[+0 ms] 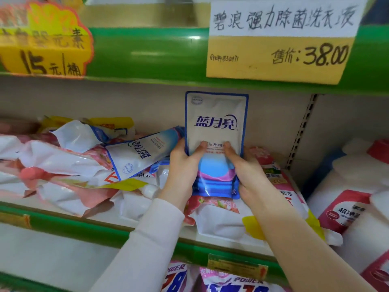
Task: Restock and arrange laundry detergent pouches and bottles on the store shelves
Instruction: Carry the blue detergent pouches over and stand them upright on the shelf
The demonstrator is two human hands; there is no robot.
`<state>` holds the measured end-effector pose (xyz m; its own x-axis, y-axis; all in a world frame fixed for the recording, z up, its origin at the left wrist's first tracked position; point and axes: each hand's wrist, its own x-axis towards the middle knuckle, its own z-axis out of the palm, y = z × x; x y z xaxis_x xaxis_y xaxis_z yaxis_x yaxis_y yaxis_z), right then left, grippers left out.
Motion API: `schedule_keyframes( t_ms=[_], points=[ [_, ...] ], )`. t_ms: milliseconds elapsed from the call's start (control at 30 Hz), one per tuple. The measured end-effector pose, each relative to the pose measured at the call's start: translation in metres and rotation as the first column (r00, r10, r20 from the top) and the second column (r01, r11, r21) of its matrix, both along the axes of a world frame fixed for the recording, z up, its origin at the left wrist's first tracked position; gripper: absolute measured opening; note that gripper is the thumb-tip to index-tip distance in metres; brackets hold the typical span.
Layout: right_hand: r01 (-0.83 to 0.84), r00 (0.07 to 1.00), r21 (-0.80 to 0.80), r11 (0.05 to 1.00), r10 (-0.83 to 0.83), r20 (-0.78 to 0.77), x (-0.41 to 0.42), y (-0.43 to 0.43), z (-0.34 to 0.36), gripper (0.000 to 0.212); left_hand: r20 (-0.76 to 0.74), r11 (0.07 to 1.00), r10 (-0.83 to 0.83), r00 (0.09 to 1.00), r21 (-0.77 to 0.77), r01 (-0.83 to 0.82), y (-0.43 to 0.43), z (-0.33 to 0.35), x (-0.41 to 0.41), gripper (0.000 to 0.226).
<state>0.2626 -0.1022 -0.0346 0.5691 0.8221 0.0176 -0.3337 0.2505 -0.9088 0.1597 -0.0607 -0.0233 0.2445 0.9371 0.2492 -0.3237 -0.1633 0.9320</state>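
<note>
Pouch-strewn (pixel 69 182) green-edged shelf (pixel 84 225)

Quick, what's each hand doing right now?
Left hand: holding the blue and white pouch, thumb on its front.
Right hand: holding the same pouch.

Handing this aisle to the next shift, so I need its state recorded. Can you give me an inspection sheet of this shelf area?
Surface: shelf with green front edge, crowded with stock.
Job's things: blue-and-white pouch held upright; matching pouch lying tilted on the heap of pink-and-white pouches at left; white bottles at right.
Clutter: nothing seen apart from that heap.
Hands: left hand and right hand both grip the upright pouch's lower half, thumbs on its front.
Cables: nothing seen.
Surroundings: price card reading 38.00 on the shelf above; yellow sign upper left; further pouches below.
</note>
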Motion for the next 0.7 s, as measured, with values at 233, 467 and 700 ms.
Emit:
schedule_keyframes(
  t_ms=[233,467,700],
  points=[
    [0.000,0.998,-0.066,0.998,0.004,0.067,-0.023,-0.010,0.026,0.023,-0.014,0.993,0.034,0.999,-0.112,-0.035,-0.009,0.019,-0.023,0.016],
    [-0.064,0.987,-0.155,0.986,0.085,0.134,-0.071,-0.023,0.035,0.029,0.023,0.981,0.022,0.999,-0.193,-0.017,-0.026,0.023,-0.075,0.022],
    [-0.174,0.952,-0.126,0.977,0.200,0.232,-0.139,-0.021,0.031,0.019,0.054,0.975,0.134,0.990,-0.184,-0.122,-0.031,0.008,-0.142,0.023]
  ],
)
